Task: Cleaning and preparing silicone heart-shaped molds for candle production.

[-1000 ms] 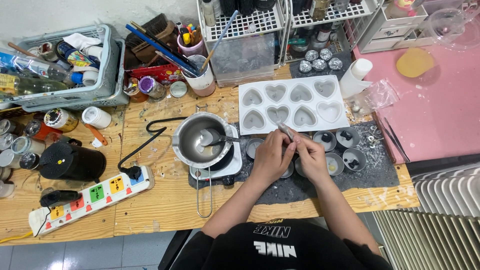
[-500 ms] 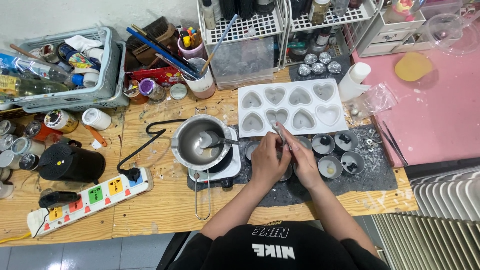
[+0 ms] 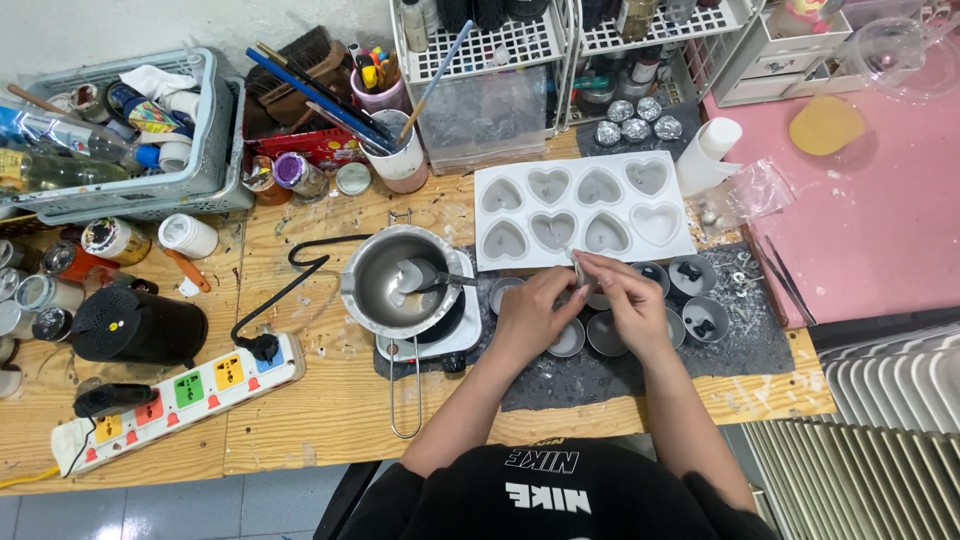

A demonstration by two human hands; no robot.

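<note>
Now both hands sit lower than a second ago: then they were raised over the front row of the white heart mould, the thin silvery piece poking up over one of its cavities; here the piece has come back to the mould's near edge, above the small round tins. Left hand is curled, fingertips closed on the piece's lower end; right hand pinches its upper end between thumb and forefinger. What the piece is, too small to tell. Judging by this, the hands seem to be working on the piece itself rather than placing it in a cavity.

Metal pouring pot with a spoon in it stands on a small hot plate, left of the hands, unmoved.

Packages and labels by place:
- far left, grey plastic basket holding bottles and tubes with bright multicoloured labels
- in front of it, jars with round lids, one purple, one white
- red flat box behind the brush cup
- front left of the desk, white power strip with orange, green, yellow and blue socket faces
- white bottle and a clear crumpled bag right of the mould
- yellow disc on the pink surface at right
</note>
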